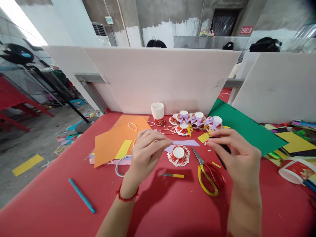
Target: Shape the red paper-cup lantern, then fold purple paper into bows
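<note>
A lilac paper strip [186, 143] is pinched between the thumb and fingers of my left hand [148, 151], its free end pointing right. My right hand [238, 154] is level with it on the right, thumb and fingertips close in a pinch; anything between them is too small to make out. Below the strip sits a cut paper cup [178, 152], flared into a red and white flower with its white base up. Open scissors [207, 176] with one yellow and one red handle lie below my right hand. A small yellow-handled knife [172, 175] lies between my arms.
Behind my hands stand stacked paper cups [157, 113] and several cup flowers with lilac and yellow bows [197, 119]. Orange sheets [116, 138] and a tape ring [120, 166] lie left, a teal pen [81, 196] nearer. A green sheet [244, 126] lies right, below a white partition [158, 79].
</note>
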`<state>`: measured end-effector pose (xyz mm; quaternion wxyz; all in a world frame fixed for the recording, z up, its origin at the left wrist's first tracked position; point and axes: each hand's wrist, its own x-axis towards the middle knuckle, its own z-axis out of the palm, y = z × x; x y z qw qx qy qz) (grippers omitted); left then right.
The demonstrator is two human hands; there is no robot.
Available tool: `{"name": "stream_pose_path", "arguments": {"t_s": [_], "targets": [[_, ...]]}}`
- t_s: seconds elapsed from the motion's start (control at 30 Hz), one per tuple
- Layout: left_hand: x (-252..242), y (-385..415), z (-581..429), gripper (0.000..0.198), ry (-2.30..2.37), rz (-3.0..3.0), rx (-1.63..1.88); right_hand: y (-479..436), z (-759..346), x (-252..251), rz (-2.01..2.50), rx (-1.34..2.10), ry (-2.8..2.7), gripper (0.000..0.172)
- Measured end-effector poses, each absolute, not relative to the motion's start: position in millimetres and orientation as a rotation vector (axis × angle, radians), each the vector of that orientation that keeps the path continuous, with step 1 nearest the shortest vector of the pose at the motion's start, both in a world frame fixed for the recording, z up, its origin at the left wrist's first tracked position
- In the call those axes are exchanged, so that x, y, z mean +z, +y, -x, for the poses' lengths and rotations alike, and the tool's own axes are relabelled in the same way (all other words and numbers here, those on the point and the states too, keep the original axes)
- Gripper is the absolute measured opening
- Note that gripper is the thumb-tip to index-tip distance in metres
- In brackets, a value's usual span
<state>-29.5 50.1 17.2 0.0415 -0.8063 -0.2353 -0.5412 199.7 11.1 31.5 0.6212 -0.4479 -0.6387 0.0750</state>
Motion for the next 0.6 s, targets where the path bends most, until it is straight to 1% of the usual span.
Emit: {"name": "stream_pose_path", "arguments": {"t_s": [0.07,0.13,0.2,0.27,0.3,0.43,0.5,0.57,0.6], "targets": [[18,50,30,0.022,-0.717,2.502,-1.591,15,-202,30,1.073,0.253,-1.388,0.010],[17,48,28,0.024,-0.683,2.555,-1.532,20,-197,27,1.157,0.523,-1.497,0.011],[17,47,26,0.024,-0.649,2.583,-1.487,25,-189,25,1.202,0.890,-1.613,0.019],[17,46,26,0.025,-0.637,2.598,-1.448,28,-181,23,1.183,1.103,-1.640,0.026],[18,46,27,0.025,-0.637,2.607,-1.425,28,-179,23,1.178,1.132,-1.623,0.027],[19,46,32,0.025,-0.650,2.647,-1.332,26,-179,25,1.201,1.039,-1.535,0.026],[17,46,33,0.026,-0.642,2.693,-1.338,25,-181,26,1.161,1.089,-1.540,0.023],[14,47,30,0.026,-0.691,2.720,-1.482,24,-181,27,1.089,1.162,-1.517,0.019],[13,47,28,0.029,-0.772,2.717,-1.628,24,-180,28,1.060,1.164,-1.479,0.017]]}}
